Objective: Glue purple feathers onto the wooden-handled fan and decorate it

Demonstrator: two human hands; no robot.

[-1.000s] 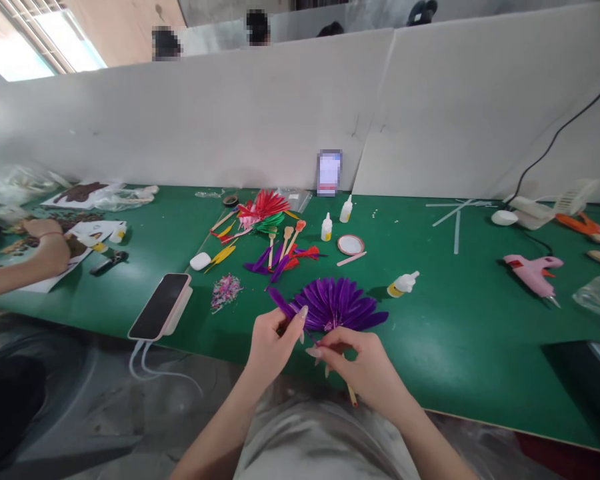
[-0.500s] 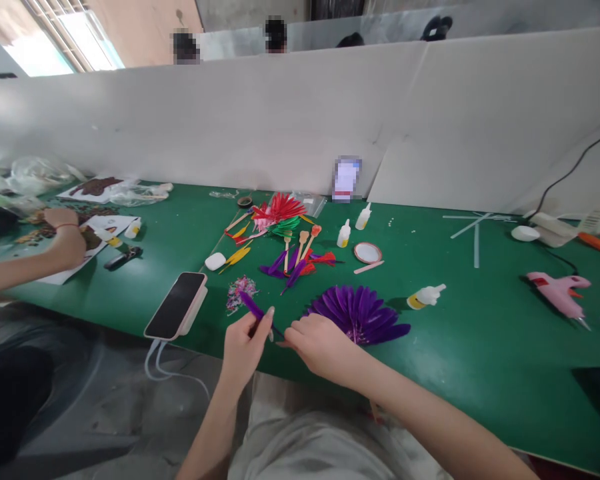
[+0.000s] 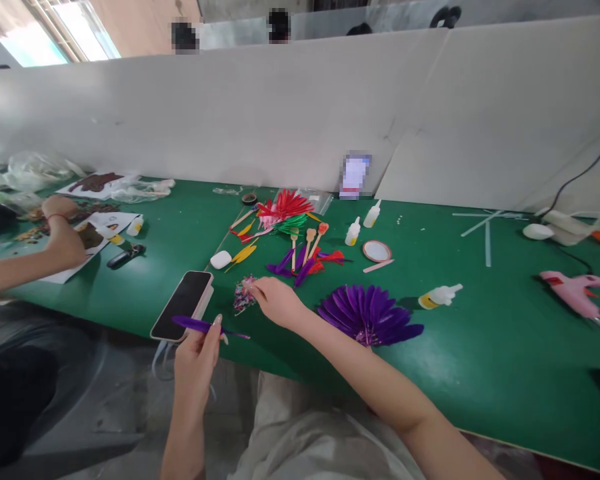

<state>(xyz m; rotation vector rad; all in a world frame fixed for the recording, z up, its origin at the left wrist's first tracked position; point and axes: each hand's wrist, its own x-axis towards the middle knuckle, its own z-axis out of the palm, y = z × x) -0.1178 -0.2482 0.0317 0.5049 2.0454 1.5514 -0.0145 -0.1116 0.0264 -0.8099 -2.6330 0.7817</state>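
at one o'clock a red-rimmed dish [image 3: 378,262] shows white inside; at two, a squeeze bottle [image 3: 435,297], contents hidden. my left hand [image 3: 197,353] clamps a purple feather [image 3: 193,325], quill toward three o'clock; my right hand [image 3: 279,302] reaches the confetti pile [image 3: 243,297], whether pinching i can't tell.

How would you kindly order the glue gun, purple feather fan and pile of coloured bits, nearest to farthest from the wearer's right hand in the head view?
1. Pile of coloured bits, just left of the right hand.
2. Purple feather fan, right of it.
3. Glue gun, far right.
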